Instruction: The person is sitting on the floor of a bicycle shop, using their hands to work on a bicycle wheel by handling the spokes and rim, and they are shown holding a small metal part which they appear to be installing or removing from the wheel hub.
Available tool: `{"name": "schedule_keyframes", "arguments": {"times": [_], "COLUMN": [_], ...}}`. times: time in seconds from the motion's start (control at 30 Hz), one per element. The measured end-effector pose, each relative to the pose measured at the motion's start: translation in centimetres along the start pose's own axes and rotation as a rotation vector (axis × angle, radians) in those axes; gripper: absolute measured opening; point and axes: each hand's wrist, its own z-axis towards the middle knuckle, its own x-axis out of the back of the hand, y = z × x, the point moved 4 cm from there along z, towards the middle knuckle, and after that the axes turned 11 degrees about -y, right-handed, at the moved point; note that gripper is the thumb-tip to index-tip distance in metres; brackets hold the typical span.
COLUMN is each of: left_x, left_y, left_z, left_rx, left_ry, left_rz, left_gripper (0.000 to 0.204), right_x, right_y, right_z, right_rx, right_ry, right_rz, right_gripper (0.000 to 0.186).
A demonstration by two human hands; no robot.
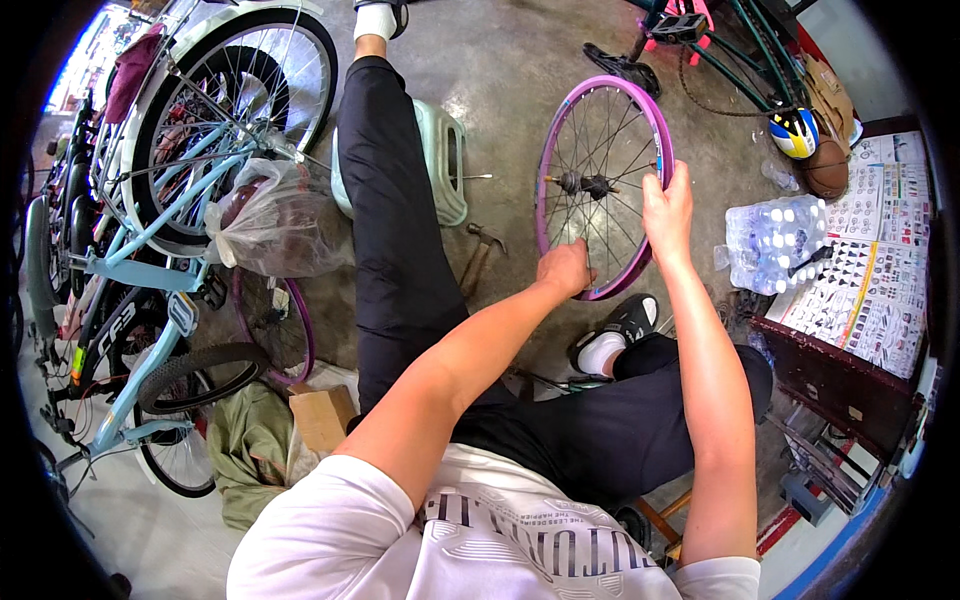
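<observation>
Currently, a purple bicycle wheel (595,187) tilts between two bare hands above the concrete floor (500,50), to the right of the outstretched left leg (390,180).
Small stickers mark its rim; dark lettering crosses the white shirt (540,535), and printed sheets (880,300) cover the dark-red cabinet (842,393), their small print too fine to read. Open floor lies around the wheel, edged by the pale green stool (452,195) and hammer (477,268) at left and the bottle pack (768,240) at right. The right hand (668,208) is closed around the rim's right side; the left hand (566,268) has fingers curled at the lower spokes, whether gripping one cannot be told.
</observation>
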Motion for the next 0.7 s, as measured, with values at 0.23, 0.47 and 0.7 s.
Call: {"name": "schedule_keyframes", "arguments": {"times": [0.23, 0.47, 0.7], "left_x": [-1.8, -1.4, 0.8], "left_y": [-2.7, -3.5, 0.1], "left_z": [2.8, 2.1, 0.0], "left_rx": [-0.252, -0.101, -0.031], "left_ry": [-0.228, -0.621, -0.128], "left_rz": [-0.289, -0.828, 0.036], "left_gripper": [0.049, 0.062, 0.064], "right_x": [-0.1, -0.2, -0.1], "right_y": [1.0, -0.1, 0.3], "right_z": [0.4, 0.6, 0.2], "right_rx": [-0.13, -0.027, -0.027], "right_ry": [-0.101, -0.076, -0.028], "right_rz": [0.071, -0.018, 0.01], "right_gripper": [0.026, 0.028, 0.028]}}
